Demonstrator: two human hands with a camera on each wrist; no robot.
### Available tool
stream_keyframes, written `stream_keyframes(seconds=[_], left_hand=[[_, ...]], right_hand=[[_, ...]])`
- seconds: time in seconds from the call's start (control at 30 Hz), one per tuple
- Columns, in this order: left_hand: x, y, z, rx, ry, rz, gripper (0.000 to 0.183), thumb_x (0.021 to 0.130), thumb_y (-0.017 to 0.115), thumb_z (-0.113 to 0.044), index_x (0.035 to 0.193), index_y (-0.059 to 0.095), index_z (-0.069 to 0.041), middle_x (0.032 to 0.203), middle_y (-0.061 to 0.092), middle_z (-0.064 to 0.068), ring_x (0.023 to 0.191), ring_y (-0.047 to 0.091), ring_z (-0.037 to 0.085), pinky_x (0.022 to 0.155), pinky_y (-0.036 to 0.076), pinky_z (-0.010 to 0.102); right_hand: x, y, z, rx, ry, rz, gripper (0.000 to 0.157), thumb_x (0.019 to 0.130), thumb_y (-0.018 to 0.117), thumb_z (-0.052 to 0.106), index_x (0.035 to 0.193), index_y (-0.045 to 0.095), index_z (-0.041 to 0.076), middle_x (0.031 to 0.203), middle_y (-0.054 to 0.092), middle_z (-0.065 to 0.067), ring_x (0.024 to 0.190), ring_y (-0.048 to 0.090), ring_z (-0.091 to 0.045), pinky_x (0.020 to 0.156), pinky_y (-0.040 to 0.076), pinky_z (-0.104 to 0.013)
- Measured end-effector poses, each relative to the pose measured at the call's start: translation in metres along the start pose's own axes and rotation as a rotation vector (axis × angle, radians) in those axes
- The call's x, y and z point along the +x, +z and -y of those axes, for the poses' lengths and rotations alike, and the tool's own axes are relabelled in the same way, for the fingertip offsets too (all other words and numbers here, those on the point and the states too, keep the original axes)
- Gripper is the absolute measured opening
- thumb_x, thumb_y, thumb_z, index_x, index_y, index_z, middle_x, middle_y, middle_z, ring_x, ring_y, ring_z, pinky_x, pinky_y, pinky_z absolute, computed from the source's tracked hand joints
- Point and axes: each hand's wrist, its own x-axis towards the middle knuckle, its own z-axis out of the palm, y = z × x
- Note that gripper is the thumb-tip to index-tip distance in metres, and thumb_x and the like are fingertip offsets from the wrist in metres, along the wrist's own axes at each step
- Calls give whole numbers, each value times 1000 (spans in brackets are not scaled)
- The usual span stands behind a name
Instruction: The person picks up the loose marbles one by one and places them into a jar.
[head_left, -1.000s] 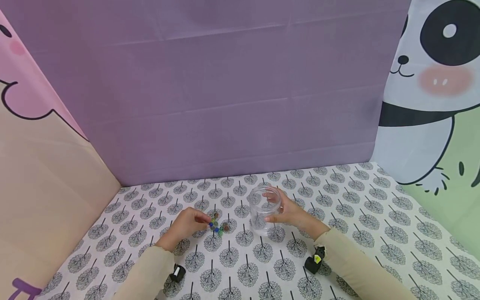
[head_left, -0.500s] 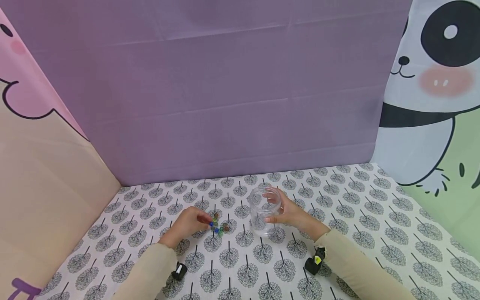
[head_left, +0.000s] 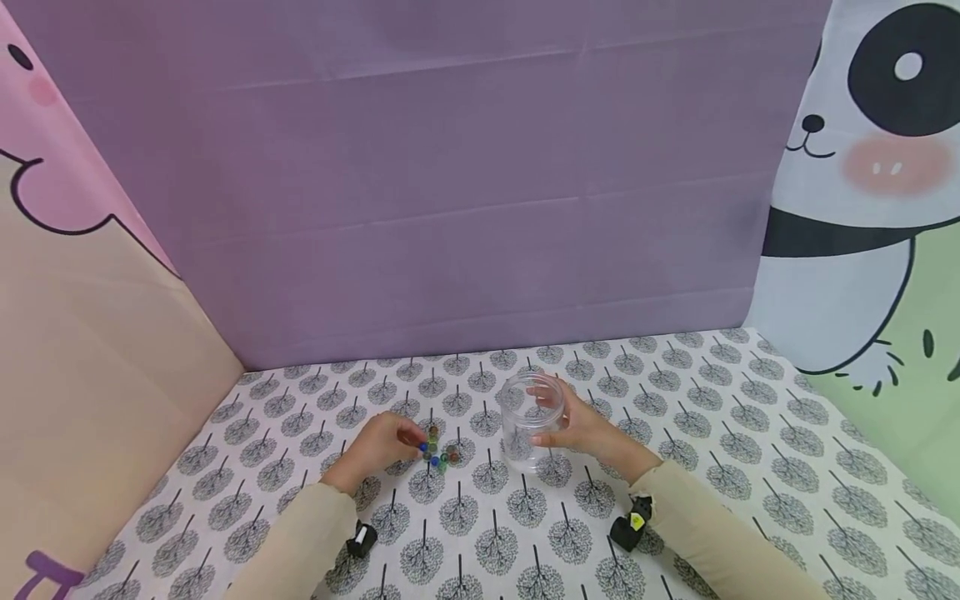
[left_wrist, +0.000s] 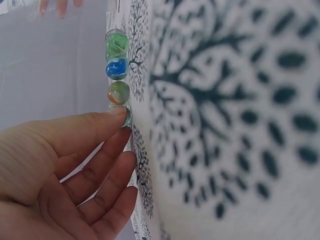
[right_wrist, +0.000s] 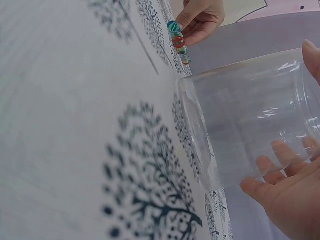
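Several glass marbles (head_left: 436,461) lie in a small cluster on the patterned cloth, left of the jar. My left hand (head_left: 380,450) is at the cluster's left side. In the left wrist view, its thumb and forefinger pinch a marble (left_wrist: 125,116) that the thumb mostly covers, while the other fingers are loosely bent. A blue-and-white marble (left_wrist: 116,68) and a green one (left_wrist: 116,45) sit beyond it. My right hand (head_left: 577,423) holds a clear lidless jar (head_left: 519,442) from its right side, fingers behind and thumb in front. The jar stands upright on the cloth.
A white cloth (head_left: 495,550) printed with grey trees covers the table. Behind it rises a purple wall sheet (head_left: 480,208). Cartoon-printed sheets stand at the left (head_left: 90,333) and right (head_left: 832,292). A black wrist camera (head_left: 362,540) hangs under the left sleeve.
The left hand shifts very slightly at the cluster's edge. The right hand and jar keep their place, and the head view moves a little.
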Motion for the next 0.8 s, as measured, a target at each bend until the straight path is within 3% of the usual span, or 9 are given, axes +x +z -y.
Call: stream_keyframes(seconds=[0.8], left_hand=[[-1, -1, -2, 2, -3, 15, 14, 75, 72, 4, 85, 69, -5, 75, 64, 0, 67, 56, 13, 61, 49, 28]], right_hand=[[0, 0, 1, 27, -20, 9, 98, 75, 78, 12, 149, 14, 12, 151, 28, -15, 137, 25, -38, 110, 20, -55]])
